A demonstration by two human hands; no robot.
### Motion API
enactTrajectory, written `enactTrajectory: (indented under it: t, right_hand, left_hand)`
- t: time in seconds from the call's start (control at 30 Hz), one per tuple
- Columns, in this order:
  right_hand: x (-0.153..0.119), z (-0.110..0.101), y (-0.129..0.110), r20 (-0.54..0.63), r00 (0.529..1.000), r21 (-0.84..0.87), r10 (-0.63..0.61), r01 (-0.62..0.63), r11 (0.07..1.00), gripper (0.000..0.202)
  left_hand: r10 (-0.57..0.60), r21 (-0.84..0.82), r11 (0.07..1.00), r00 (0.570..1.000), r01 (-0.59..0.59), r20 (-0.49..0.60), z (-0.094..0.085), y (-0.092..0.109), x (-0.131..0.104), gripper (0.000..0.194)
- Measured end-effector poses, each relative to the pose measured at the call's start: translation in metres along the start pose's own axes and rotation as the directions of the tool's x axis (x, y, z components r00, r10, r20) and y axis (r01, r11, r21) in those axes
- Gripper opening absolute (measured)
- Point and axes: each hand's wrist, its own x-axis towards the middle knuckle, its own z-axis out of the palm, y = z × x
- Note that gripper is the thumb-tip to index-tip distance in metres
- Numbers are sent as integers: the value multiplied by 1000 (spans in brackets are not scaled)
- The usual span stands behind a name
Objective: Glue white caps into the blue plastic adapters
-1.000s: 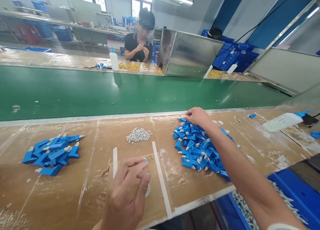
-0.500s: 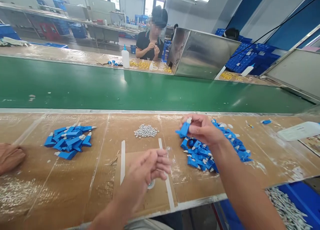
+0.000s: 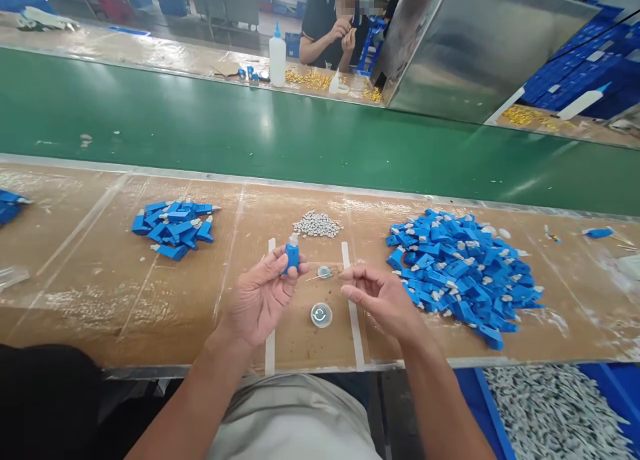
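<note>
My left hand (image 3: 263, 290) holds a blue piece (image 3: 291, 257) with a whitish tip pointing up, between thumb and fingers. To its right, my right hand (image 3: 377, 297) has thumb and fingertips brought together on a thin stick (image 3: 316, 278) that points left over a small round dish (image 3: 325, 272). A clear round cup (image 3: 321, 315) of bluish content sits between the hands. Beyond them lies a small heap of grey-white bits (image 3: 317, 225). Right of my right hand is a large pile of blue pieces (image 3: 460, 267); a smaller pile (image 3: 175, 227) lies to the left.
A green belt (image 3: 200, 130) runs across behind the table. Past it, a person (image 3: 325, 37) works beside a white bottle (image 3: 277, 60) and a metal panel (image 3: 435, 53). A blue bin (image 3: 493, 413) of grey pieces stands below at right. Dark clothing shows at lower left.
The view has tilted down. The blue piece has passed from my right hand to my left, which has closed on it. My right hand has moved toward the middle and now pinches the thin stick.
</note>
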Motion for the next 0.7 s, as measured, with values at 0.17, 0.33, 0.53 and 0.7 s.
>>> enactTrajectory:
  t: [0.17,0.33,0.53,0.7]
  right_hand:
    - [-16,27,18,27,1000,-113,-15,18,993,28]
    - [-8,39,13,105,987,-202,-119,138,969,18]
    - [-9,36,9,142,975,-280,-171,205,938,13]
    - [-21,32,2,189,952,-391,-241,298,871,16]
  left_hand:
    - [-29,-24,999,991,26,-130,-18,-4,3,21]
    - [-119,-58,992,984,112,-133,-24,-10,8,16]
    - [-117,-74,991,987,109,-111,-32,-8,10,9]
    - [-95,-82,993,985,83,-143,-32,-10,10,6]
